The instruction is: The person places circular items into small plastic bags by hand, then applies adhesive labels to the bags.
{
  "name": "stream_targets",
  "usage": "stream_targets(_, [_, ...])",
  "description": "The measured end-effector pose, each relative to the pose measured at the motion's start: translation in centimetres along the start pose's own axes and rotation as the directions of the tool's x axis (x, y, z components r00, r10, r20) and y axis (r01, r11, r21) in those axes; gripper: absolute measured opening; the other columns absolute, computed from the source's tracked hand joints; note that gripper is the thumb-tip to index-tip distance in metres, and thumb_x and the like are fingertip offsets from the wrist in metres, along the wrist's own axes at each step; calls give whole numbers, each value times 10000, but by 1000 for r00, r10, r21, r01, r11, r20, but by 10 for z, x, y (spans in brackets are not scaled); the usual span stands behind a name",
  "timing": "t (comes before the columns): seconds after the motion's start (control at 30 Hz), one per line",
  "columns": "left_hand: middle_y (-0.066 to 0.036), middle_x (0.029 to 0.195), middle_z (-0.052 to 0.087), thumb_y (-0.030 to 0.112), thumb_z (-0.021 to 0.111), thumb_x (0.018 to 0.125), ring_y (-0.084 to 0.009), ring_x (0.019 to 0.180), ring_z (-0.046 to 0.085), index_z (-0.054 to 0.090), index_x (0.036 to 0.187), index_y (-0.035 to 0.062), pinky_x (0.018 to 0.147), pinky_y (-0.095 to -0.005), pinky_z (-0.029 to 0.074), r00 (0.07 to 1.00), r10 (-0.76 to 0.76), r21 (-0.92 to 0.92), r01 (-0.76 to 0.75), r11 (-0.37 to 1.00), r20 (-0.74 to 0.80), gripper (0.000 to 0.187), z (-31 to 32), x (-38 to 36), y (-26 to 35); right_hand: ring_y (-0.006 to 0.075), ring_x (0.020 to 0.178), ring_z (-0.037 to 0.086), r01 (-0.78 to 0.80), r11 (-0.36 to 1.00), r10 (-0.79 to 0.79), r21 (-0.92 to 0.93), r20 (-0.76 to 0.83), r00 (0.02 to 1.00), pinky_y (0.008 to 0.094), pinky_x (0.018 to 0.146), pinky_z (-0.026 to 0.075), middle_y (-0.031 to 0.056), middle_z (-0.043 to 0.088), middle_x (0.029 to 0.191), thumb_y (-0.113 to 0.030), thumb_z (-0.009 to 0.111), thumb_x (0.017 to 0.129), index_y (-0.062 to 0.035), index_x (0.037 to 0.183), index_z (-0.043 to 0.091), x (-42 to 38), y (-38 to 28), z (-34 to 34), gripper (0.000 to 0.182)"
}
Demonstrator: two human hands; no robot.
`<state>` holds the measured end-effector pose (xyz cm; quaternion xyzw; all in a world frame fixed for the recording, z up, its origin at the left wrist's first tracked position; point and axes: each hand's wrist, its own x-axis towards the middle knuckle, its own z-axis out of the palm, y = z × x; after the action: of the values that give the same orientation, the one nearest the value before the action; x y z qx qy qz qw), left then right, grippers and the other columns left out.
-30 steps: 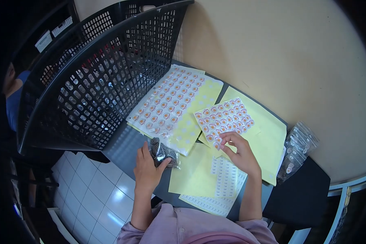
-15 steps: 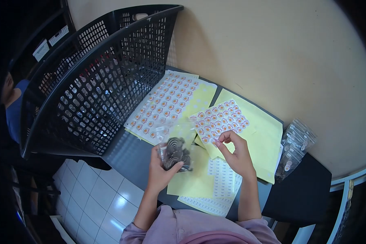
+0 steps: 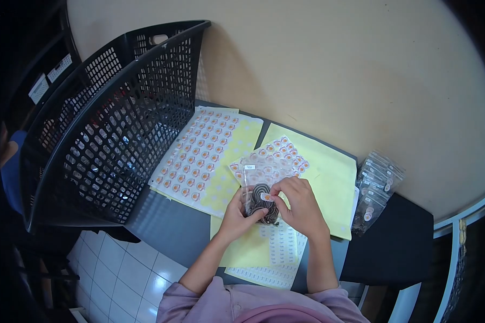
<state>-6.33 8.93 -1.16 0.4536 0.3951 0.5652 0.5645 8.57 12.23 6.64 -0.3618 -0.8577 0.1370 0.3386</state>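
Gripping the bag (image 3: 258, 188) in your left hand (image 3: 236, 216), you pinch a sticker (image 3: 267, 197) over its front with your right hand (image 3: 300, 202).

right of the black basket (image 3: 113, 137), a beige wall (image 3: 339, 70); left of it, a person in blue (image 3: 12, 177); beyond it, white bins (image 3: 38, 89); below it, tiles (image 3: 126, 274).

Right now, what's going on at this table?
A person's left hand holds a clear bag of dark coils while the right hand pinches a printed sticker over its front; whether it's stuck down yet, I can't tell. Sheets of similar stickers lie on the grey table, and more filled bags lie to the right.
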Motion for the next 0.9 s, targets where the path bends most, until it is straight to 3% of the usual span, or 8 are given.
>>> stream_targets(0.47, [-113,1033,519,-45,632,689,-146,954,514,353,1130,-13,807,-267,437,999,16,30,-17,999,29,523,-6,-5,4,204,782,499,9,998,-1,-66,112,994,327,767,338,37,534,744,-27,590,664,-65,763,515,1,-2,7,130])
stream_targets(0.8, [-122,1041,514,-39,630,693,-159,966,510,343,1138,-22,814,-274,433,998,50,1,-50,999,26,529,-6,-7,5,211,812,467,-9,994,17,-113,70,997,327,760,333,40,519,750,-125,625,674,-65,790,532,2,-3,15,160])
stream_targets(0.9, [-123,1046,509,-34,629,696,-159,973,507,340,1138,-27,822,-277,428,997,76,68,-76,995,-4,528,-7,-7,5,230,827,451,-15,994,23,-112,68,997,350,768,332,65,511,811,-149,624,671,-59,782,520,3,-3,19,176])
